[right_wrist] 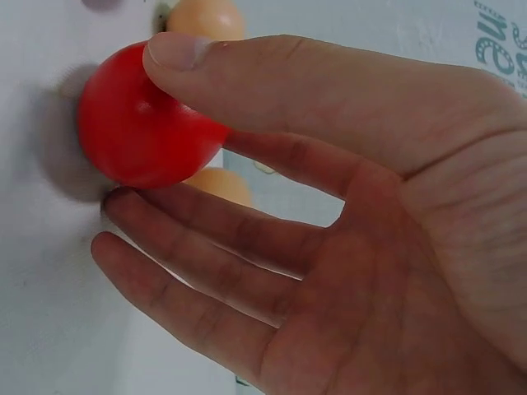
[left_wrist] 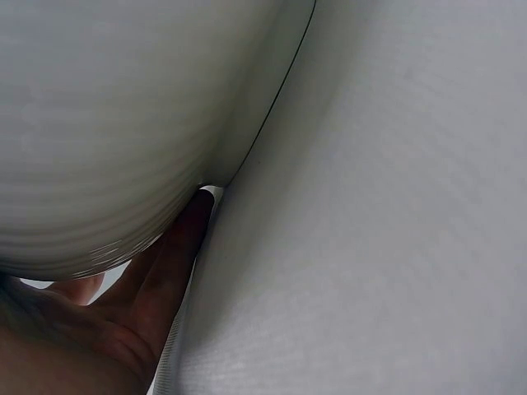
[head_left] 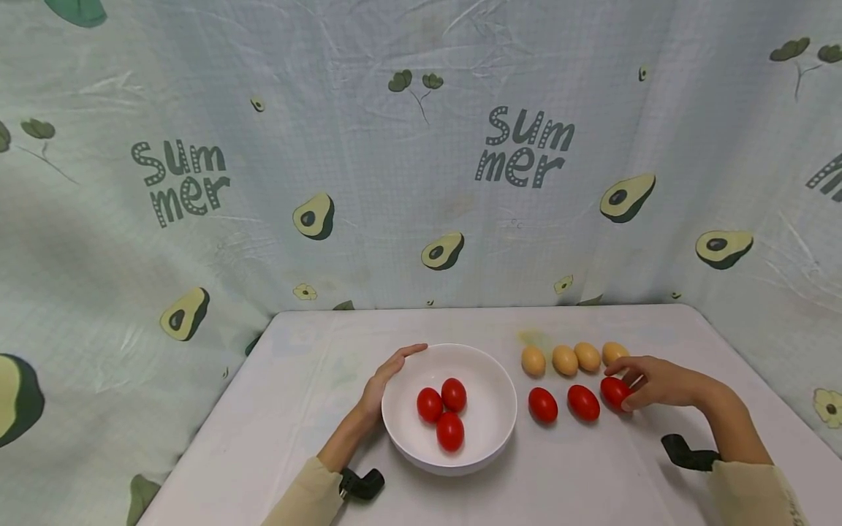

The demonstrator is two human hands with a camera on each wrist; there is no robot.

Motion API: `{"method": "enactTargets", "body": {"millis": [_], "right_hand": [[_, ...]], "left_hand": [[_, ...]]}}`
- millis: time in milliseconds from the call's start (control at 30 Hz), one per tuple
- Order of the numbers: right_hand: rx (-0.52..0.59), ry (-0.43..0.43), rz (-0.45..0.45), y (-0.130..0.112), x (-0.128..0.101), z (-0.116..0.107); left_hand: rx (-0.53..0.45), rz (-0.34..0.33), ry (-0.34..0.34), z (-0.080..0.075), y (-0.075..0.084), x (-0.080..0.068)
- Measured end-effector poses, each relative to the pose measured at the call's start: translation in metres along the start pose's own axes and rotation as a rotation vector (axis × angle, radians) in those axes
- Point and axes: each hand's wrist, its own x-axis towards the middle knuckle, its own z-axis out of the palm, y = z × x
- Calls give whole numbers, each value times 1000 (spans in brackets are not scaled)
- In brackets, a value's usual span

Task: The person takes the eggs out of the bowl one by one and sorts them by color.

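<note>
Red egg (head_left: pixel 615 391), rightmost of a front row of three on the tabletop (head_left: pixel 592 467), is being pinched between thumb and fingers of the right hand (head_left: pixel 658 383). White bowl (head_left: pixel 490 431), containing three red eggs, is being touched at its left rim by the left hand (head_left: pixel 384 380), fingers straight. Four tan eggs (head_left: pixel 565 359) are lying just behind.

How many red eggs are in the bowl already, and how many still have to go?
Three red eggs lie in the white bowl, which the left hand steadies. The right hand pinches a fourth red egg. Two more red eggs wait on the table, beside four tan eggs.
</note>
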Motion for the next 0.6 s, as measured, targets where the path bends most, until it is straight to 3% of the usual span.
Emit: {"method": "enactTargets", "body": {"millis": [267, 600], "right_hand": [[-23, 46, 25, -7, -3, -2], [-91, 169, -105, -21, -8, -4]], "left_hand": [[1, 3, -6, 0, -1, 0], [-4, 0, -6, -1, -1, 0]]}}
